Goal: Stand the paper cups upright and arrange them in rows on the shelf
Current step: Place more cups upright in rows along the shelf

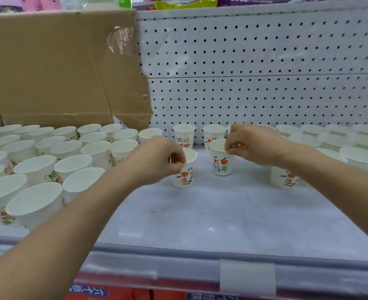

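Observation:
White paper cups with red and green print stand upright on the pale shelf [222, 213]. My left hand [157, 159] pinches the rim of one upright cup [184, 176] near the shelf's middle. My right hand [252, 144] pinches the rim of another upright cup [221, 163] just to its right. Two more cups [184, 135] stand behind them against the back panel. Many upright cups [38, 167] fill the left side in rows, and several others [330, 139] line the right side, with one cup [283, 178] under my right forearm.
A flattened cardboard box [55, 68] leans against the back on the left. A white pegboard panel [265, 72] forms the back wall. The shelf's front rail [243, 276] carries a white label holder. Packaged goods sit on the shelf above.

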Available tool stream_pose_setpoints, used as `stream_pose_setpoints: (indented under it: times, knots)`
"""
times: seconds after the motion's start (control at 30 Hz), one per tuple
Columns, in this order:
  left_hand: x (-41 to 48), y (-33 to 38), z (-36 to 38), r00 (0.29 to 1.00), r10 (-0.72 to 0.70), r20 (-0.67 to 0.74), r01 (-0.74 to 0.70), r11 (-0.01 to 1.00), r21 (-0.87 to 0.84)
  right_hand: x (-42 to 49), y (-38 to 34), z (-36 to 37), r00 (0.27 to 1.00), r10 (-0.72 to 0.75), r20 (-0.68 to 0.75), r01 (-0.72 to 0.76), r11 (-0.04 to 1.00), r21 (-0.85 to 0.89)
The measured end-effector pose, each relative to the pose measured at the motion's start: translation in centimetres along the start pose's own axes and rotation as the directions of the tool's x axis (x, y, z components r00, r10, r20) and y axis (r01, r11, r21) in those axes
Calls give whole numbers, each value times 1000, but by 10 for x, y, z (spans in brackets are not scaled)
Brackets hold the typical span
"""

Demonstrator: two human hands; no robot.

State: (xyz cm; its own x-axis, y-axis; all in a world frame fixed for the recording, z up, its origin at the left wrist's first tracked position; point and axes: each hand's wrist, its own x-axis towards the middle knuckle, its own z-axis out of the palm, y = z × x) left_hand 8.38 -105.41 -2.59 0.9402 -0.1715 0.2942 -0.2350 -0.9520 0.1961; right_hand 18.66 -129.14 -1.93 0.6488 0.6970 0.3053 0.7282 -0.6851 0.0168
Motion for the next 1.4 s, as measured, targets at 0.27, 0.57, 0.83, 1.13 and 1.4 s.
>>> stream_pose_setpoints:
  times: [0.27,0.57,0.83,1.13,1.4]
  knots:
    - [70,17,26,1000,31,4,-30,999,-44,-14,43,-8,997,82,-16,-83,991,-101]
    - [84,23,36,998,52,-44,-56,995,-84,-10,50,-4,998,43,-35,-48,988,-147]
    - [90,25,41,998,51,-31,-54,995,-88,-9,54,-4,998,55,-33,-60,979,-194]
    - [94,28,40,999,38,-20,-39,998,-42,-11,54,-6,997,70,-21,-72,975,-212]
    - [62,33,26,986,38,-162,-44,998,-35,-7,26,-19,991,34,-132,-51,990,-128]
